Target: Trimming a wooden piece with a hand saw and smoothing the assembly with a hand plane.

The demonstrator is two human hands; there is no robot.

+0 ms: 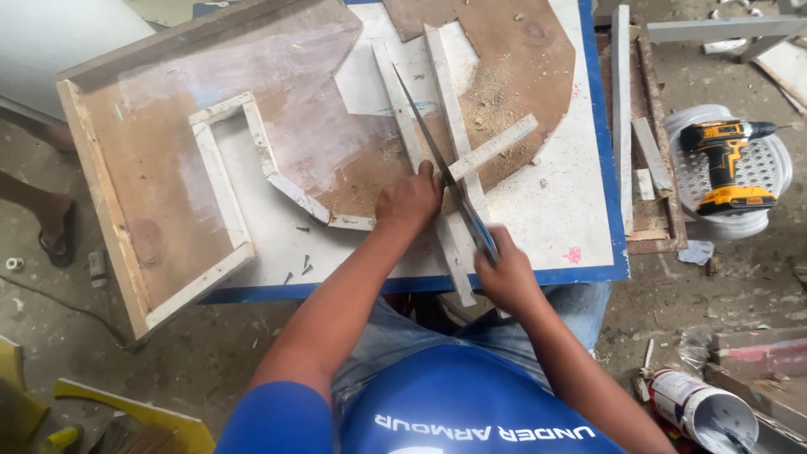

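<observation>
Centrally, left hand [409,202] flat, pressing white wood strip [420,160] onto bench [572,210], right hand [507,273] fisted around handsaw [441,164] handle, blade crossing strip, near bench's front edge.

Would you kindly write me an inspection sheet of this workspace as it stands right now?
Surface: white table with blue edge, dusted with sawdust.
Job's things: long handsaw laid across white wooden strips.
Clutter: brown board with white frame; loose screws.
Hands: left hand presses the strips; right hand grips the saw handle.
Cables: thin dark cord on the floor.
Surroundings: yellow cordless drill on a white fan guard; paint can; a sandalled foot.
</observation>
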